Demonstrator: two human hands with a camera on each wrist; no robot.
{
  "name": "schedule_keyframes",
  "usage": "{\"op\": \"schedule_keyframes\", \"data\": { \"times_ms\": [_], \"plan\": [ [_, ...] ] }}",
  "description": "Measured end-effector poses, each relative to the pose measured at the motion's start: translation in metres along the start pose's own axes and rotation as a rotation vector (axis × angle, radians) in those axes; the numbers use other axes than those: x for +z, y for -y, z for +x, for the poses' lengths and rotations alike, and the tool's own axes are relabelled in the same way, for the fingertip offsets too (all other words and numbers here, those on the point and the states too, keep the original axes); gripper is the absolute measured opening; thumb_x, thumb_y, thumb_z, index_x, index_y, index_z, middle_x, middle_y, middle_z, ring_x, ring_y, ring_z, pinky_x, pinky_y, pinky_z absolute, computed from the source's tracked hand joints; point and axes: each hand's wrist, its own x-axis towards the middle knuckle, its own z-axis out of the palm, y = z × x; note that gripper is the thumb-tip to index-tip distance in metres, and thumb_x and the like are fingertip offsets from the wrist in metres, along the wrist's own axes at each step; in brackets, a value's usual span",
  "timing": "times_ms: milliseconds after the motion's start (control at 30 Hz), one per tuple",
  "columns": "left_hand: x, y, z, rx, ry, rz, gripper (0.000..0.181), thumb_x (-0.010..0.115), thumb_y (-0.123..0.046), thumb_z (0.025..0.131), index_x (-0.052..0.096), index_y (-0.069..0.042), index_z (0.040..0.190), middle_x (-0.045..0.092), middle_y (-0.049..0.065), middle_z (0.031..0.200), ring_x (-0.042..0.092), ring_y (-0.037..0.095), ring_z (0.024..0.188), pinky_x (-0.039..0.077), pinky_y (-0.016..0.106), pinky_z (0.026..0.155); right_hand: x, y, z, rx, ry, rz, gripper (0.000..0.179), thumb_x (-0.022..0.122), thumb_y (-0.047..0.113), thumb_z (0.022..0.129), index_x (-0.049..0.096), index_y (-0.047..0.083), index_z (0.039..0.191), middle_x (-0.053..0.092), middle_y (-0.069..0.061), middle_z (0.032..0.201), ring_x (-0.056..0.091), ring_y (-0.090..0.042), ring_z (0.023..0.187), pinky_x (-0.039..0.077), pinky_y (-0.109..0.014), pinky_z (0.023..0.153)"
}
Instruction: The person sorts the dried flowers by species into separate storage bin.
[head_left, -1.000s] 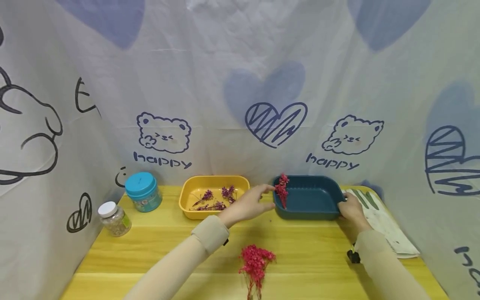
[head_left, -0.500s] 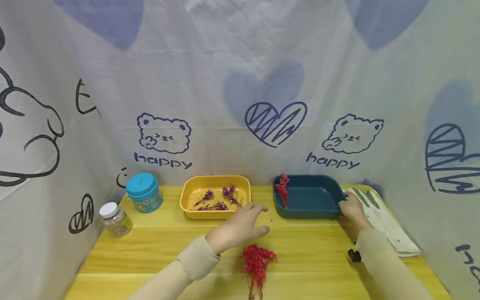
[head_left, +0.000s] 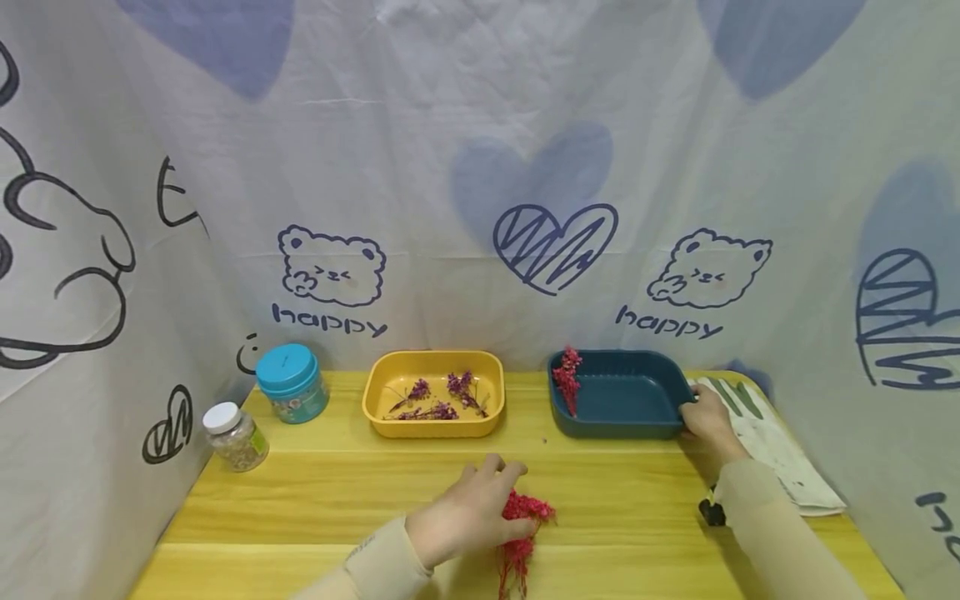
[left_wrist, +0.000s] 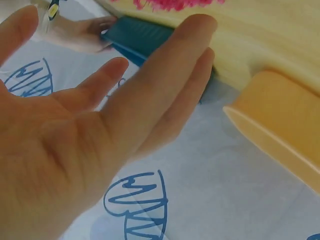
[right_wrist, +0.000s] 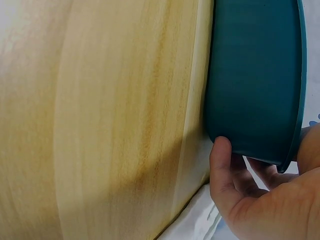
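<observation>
My left hand (head_left: 465,515) hovers over a bunch of red dried flowers (head_left: 519,550) at the table's near side, thumb and fingers spread. Part of the bunch is hidden behind it. In the left wrist view, the left hand (left_wrist: 95,120) has nothing between its fingers. A dark teal tray (head_left: 626,428) stands at the back right, with a red flower sprig (head_left: 567,383) leaning at its left end. My right hand (head_left: 708,423) holds that tray's right end. Seen from the right wrist, its fingers (right_wrist: 221,160) are against the end wall and the thumb is partly hidden by the rim.
Left of the teal tray stands a yellow tray (head_left: 435,428) with several purple flower sprigs (head_left: 431,412). A blue-lidded jar (head_left: 291,383) and a white-capped jar (head_left: 236,437) are at the far left. A white cloth (head_left: 776,450) lies on the right.
My left hand has moved from beside the teal tray's left end toward the near side, down over the red flowers. My right hand has stayed at the tray.
</observation>
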Motion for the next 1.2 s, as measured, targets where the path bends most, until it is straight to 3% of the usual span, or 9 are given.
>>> {"op": "schedule_keyframes", "data": {
  "times_ms": [167, 333, 533, 800, 1000, 1200],
  "plan": [
    [0.014, 0.007, 0.0, -0.011, 0.01, 0.077, 0.072, 0.08, -0.051, 0.089, 0.056, -0.016, 0.147, 0.055, 0.012, 0.142, 0.057, 0.036, 0.12, 0.059, 0.049, 0.096, 0.0, 0.001, -0.001, 0.002, -0.004, 0.003, 0.057, 0.042, -0.001, 0.085, 0.042, -0.016, 0.14, 0.05, -0.045, 0.13, 0.067, -0.029, 0.077, 0.065, -0.035, 0.056],
    [0.028, 0.014, -0.002, 0.011, 0.004, 0.176, 0.067, 0.081, -0.053, 0.088, 0.058, -0.018, 0.141, 0.056, 0.007, 0.127, 0.054, 0.026, 0.101, 0.057, 0.04, 0.077, 0.001, -0.001, 0.0, -0.001, -0.01, 0.0, 0.056, 0.043, -0.002, 0.085, 0.043, -0.016, 0.138, 0.051, -0.044, 0.128, 0.067, -0.03, 0.078, 0.065, -0.034, 0.056],
    [0.041, 0.02, 0.0, 0.015, -0.017, 0.204, 0.071, 0.081, -0.055, 0.087, 0.056, -0.019, 0.143, 0.053, 0.008, 0.127, 0.054, 0.027, 0.1, 0.053, 0.037, 0.067, 0.001, 0.0, -0.001, 0.003, -0.006, 0.014, 0.057, 0.043, -0.002, 0.085, 0.042, -0.017, 0.139, 0.05, -0.044, 0.129, 0.067, -0.03, 0.079, 0.065, -0.035, 0.057],
    [0.053, 0.027, 0.004, 0.051, -0.059, 0.109, 0.053, 0.08, -0.031, 0.09, 0.054, -0.014, 0.133, 0.049, 0.007, 0.121, 0.054, 0.022, 0.089, 0.048, 0.03, 0.062, 0.0, 0.0, -0.001, 0.012, 0.009, 0.022, 0.057, 0.043, -0.002, 0.087, 0.041, -0.016, 0.142, 0.049, -0.045, 0.132, 0.067, -0.031, 0.082, 0.066, -0.036, 0.058],
    [0.047, 0.029, 0.003, 0.108, -0.048, -0.002, 0.036, 0.077, -0.011, 0.087, 0.056, -0.016, 0.116, 0.042, 0.0, 0.109, 0.046, 0.013, 0.076, 0.044, 0.023, 0.059, 0.0, -0.001, -0.001, 0.013, 0.01, 0.017, 0.056, 0.043, -0.002, 0.087, 0.041, -0.016, 0.141, 0.049, -0.044, 0.131, 0.067, -0.031, 0.081, 0.065, -0.036, 0.058],
    [0.037, 0.03, 0.0, 0.125, -0.043, -0.144, 0.033, 0.075, -0.003, 0.084, 0.056, -0.016, 0.108, 0.04, 0.001, 0.109, 0.044, 0.008, 0.071, 0.044, 0.02, 0.057, 0.0, -0.002, 0.0, 0.018, 0.016, 0.015, 0.058, 0.042, -0.001, 0.088, 0.039, -0.016, 0.144, 0.048, -0.044, 0.134, 0.068, -0.029, 0.08, 0.066, -0.036, 0.059]
  ]
}}
